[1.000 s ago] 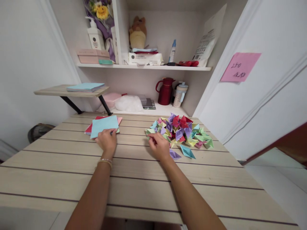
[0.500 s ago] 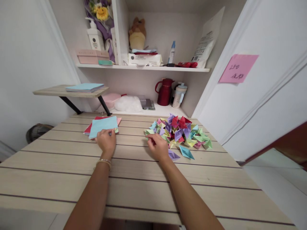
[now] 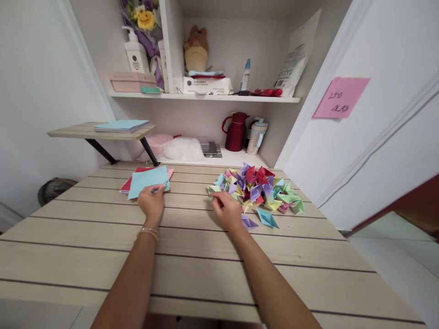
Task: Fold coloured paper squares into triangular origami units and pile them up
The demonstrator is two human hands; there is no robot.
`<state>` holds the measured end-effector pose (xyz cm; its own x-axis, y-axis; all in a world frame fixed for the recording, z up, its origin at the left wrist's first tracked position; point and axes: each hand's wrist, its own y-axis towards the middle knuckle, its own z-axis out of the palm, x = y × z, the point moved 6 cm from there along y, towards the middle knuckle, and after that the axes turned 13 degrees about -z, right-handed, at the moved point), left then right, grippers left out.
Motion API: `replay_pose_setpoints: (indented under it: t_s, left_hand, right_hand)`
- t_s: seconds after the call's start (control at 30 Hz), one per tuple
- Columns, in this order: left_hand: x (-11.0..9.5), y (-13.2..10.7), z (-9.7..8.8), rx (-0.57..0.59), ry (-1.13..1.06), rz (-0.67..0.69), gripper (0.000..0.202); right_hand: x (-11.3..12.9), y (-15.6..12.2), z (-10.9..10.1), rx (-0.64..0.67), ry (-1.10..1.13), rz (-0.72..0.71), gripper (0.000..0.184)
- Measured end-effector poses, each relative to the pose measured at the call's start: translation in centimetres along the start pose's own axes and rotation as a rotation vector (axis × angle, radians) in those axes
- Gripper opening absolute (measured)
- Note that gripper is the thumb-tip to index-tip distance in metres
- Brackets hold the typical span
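Observation:
My left hand [image 3: 151, 201] is closed in a pinch at the lower right corner of a light blue paper sheet [image 3: 147, 179]. That sheet tops a small stack, with red paper [image 3: 126, 185] and pink paper [image 3: 170, 172] sticking out beneath it. On the right, my right hand [image 3: 226, 209] rests with curled fingers at the left edge of a heap of folded paper boats [image 3: 255, 192]. A light green boat lies at its fingertips; whether the fingers hold anything is hidden. Beside its wrist lie a purple boat [image 3: 248, 222] and a blue boat [image 3: 267, 218].
A small raised shelf [image 3: 68, 131] on black legs carries more blue paper [image 3: 121, 125]. Behind the table [image 3: 199, 256] stand a dark red jug [image 3: 235, 132], a pale bottle [image 3: 256, 137] and a white plastic bag [image 3: 184, 149]. A pink note [image 3: 341, 98] hangs on the right wall.
My left hand has shifted very slightly left at the corner of the blue sheet, and the greenish edge under that corner shows less. My right hand has stayed put beside the boats.

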<state>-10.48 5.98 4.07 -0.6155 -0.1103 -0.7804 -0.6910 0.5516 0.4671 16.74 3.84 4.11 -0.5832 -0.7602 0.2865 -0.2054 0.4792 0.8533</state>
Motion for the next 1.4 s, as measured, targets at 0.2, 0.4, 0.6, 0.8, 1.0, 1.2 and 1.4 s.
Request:
replay_pose_setpoints:
  t_s: [0.2, 0.4, 0.6, 0.8, 1.0, 1.2, 1.4]
  left_hand:
    - [-1.6, -0.6, -1.7, -0.185, -0.025, 0.003, 0.025]
    - [-4.5, -3.9, 0.3, 0.06, -0.168, 0.326, 0.02]
    - [-7.2, -7.5, 1.8, 0.473, -0.343, 0.67, 0.017]
    - [-6.2, -6.4, 3.5, 0.584, -0.521, 0.349, 0.069]
    - [-3.6, -6.3, 6.4, 0.922, -0.715, -0.266, 0.088]
    - [-4.6, -7.3, 6.1, 1.091, -0.834, -0.349, 0.058]
    - [-3.1, -6.0, 6.5, 0.885, -0.896, -0.423, 0.034]
  right_hand:
    - [-0.2, 0.1, 0.2, 0.046, 0.038, 0.099, 0.026]
    - [-0.8, -0.4, 1.9, 0.201, 0.274, 0.285, 0.065]
    - [-1.5, -0.6, 2.6, 0.241, 0.285, 0.269, 0.06]
    - [-3.0, -0.7, 1.3, -0.07, 0.306, 0.342, 0.024]
    - [-3.8, -1.1, 1.6, -0.268, 0.637, 0.579, 0.018]
    - [-2.8, -1.1, 2.7, -0.145, 0.778, 0.594, 0.023]
    - [-2.9, -1.1, 1.7, -0.177, 0.632, 0.609, 0.02]
